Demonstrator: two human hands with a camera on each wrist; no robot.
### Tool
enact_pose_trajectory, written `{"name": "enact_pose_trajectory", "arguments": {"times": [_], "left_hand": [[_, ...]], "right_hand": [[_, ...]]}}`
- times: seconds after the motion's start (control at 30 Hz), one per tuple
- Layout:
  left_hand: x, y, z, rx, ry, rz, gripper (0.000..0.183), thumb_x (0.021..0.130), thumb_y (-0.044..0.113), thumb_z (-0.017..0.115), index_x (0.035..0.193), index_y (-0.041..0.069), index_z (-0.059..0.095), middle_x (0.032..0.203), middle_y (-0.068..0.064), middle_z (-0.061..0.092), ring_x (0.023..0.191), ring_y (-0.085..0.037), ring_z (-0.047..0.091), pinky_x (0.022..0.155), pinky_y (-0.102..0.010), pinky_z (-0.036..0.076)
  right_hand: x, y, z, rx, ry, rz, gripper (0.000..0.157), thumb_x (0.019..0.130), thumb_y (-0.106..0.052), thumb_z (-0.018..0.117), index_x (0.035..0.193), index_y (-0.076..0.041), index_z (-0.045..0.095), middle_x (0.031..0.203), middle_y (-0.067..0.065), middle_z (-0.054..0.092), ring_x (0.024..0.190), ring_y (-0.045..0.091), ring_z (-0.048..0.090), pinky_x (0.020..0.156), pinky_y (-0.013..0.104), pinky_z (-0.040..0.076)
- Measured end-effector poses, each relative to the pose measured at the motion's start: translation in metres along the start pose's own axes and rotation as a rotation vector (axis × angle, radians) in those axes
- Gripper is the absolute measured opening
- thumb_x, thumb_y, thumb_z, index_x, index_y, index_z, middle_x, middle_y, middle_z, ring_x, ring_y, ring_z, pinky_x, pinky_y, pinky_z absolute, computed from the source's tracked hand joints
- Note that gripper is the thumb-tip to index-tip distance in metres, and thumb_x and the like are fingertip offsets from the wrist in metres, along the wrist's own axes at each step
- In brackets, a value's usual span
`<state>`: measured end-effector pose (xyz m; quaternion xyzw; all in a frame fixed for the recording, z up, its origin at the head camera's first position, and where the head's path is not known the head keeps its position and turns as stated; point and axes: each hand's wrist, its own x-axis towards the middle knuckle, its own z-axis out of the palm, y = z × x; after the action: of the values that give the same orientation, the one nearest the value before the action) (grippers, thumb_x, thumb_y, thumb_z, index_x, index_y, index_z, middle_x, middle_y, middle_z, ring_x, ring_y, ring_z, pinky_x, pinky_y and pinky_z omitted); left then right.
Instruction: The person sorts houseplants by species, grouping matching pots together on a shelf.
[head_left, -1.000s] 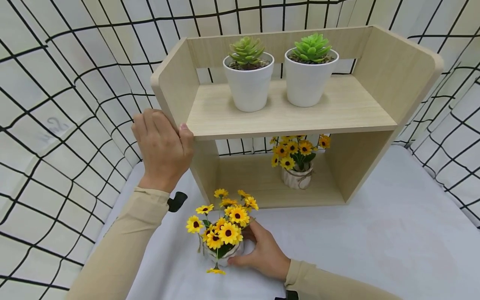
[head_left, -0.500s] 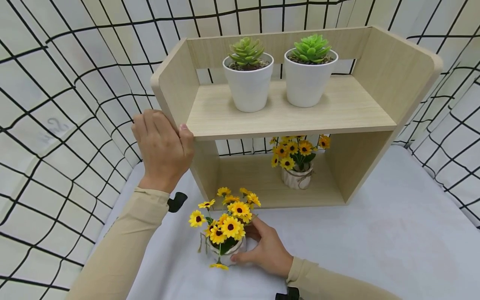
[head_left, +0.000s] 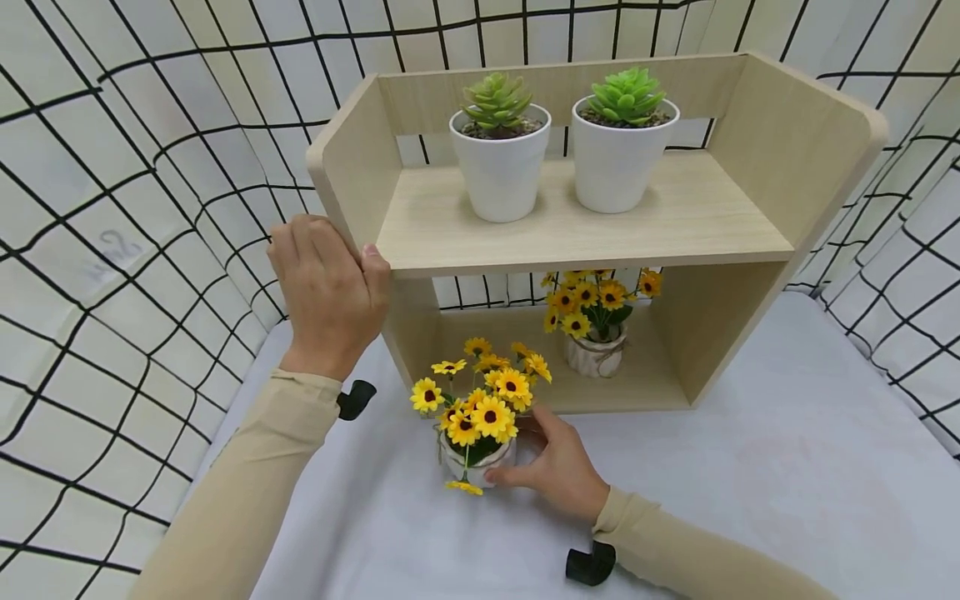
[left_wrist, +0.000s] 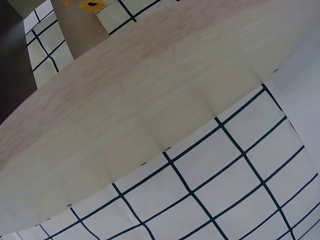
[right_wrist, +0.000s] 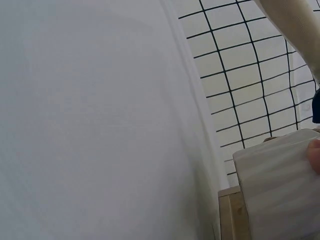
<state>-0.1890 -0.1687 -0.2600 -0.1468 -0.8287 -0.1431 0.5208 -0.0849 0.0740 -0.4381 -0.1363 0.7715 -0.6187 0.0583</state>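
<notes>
My left hand grips the left side panel of a two-tier wooden shelf, its thumb over the front edge. In front of the lower tier, my right hand holds a pot of yellow artificial flowers by its right side, thumb in front and fingers behind. The whitish pot shows at the lower right of the right wrist view, with a fingertip on it. The left wrist view is mostly filled by the pale side panel; the left hand is hidden there.
A similar pot of yellow flowers stands on the lower tier, right of centre. Two succulents in white pots, one on the left and one on the right, stand on the top tier. Black-gridded white walls enclose the white-covered table.
My right hand has carried the flower pot up and to the right, nearer the shelf's lower front edge. The left hand stays on the side panel.
</notes>
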Motion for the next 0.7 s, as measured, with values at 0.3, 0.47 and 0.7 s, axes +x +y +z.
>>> {"name": "enact_pose_trajectory", "arguments": {"times": [0.3,0.47,0.7], "left_hand": [[0.000,0.000,0.001,-0.013,0.004,-0.001,0.036,0.096,0.027,0.035,0.103,-0.007,0.043,0.098,-0.028,0.044,0.094,-0.042,0.035,0.084,-0.052,0.024],[0.001,0.000,0.001,-0.012,0.012,0.002,0.036,0.096,0.027,0.035,0.103,-0.007,0.043,0.098,-0.028,0.045,0.093,-0.042,0.035,0.084,-0.052,0.024],[0.000,0.001,0.001,-0.010,0.015,0.000,0.036,0.096,0.027,0.035,0.104,-0.007,0.043,0.099,-0.028,0.045,0.094,-0.042,0.035,0.084,-0.052,0.024]], "right_hand": [[0.017,-0.008,-0.014,-0.004,0.051,-0.053,0.090,0.074,-0.015,0.092,0.151,-0.011,0.046,0.146,0.012,0.058,0.132,0.033,0.060,0.113,0.040,0.049],[0.029,-0.008,-0.018,0.010,0.072,-0.074,0.090,0.074,-0.012,0.091,0.150,-0.011,0.045,0.147,0.011,0.056,0.132,0.035,0.060,0.114,0.042,0.049],[0.044,-0.005,-0.021,-0.013,0.122,-0.068,0.080,0.073,-0.012,0.091,0.142,-0.007,0.050,0.144,0.014,0.057,0.132,0.036,0.061,0.112,0.044,0.050]]}}
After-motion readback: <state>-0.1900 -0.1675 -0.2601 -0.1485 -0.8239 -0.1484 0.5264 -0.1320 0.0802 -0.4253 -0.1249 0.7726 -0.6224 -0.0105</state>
